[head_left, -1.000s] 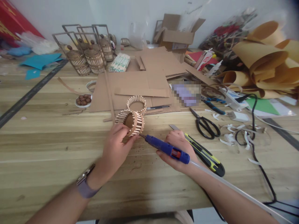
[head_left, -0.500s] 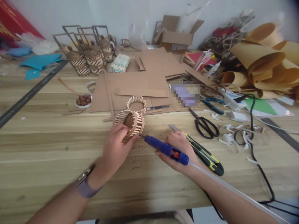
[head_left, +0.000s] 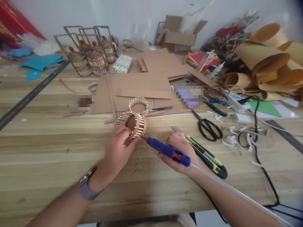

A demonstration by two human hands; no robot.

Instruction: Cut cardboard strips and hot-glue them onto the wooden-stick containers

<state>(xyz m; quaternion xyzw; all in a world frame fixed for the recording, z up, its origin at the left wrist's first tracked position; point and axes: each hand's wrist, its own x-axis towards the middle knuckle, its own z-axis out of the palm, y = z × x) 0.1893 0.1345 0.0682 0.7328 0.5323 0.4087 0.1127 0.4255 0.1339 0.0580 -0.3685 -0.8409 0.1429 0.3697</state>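
Observation:
A round frame of short wooden sticks (head_left: 140, 125) with a brown band lies tilted on its side, its lower left edge pinched between the thumb and fingers of my left hand (head_left: 120, 145). Just behind it is a second stick ring (head_left: 138, 105), resting by the cardboard. My right hand (head_left: 181, 151) is wrapped round a blue glue gun (head_left: 165, 150), with a clear glue stick trailing from its back end. The gun's nozzle points left, at or very near the frame's lower edge beside my left thumb; actual contact cannot be made out.
Right of my right hand lie a yellow-black cutter (head_left: 208, 157) with its blade out, black scissors (head_left: 209, 127) and a black cable (head_left: 266, 179). Cardboard sheets (head_left: 132, 83) spread behind the rings. Lantern-like stick pieces (head_left: 96, 61) stand at the back left.
My right hand and the blue glue gun have shifted very slightly; the red trigger part looks a little different. My left hand keeps its hold on the stick frame.

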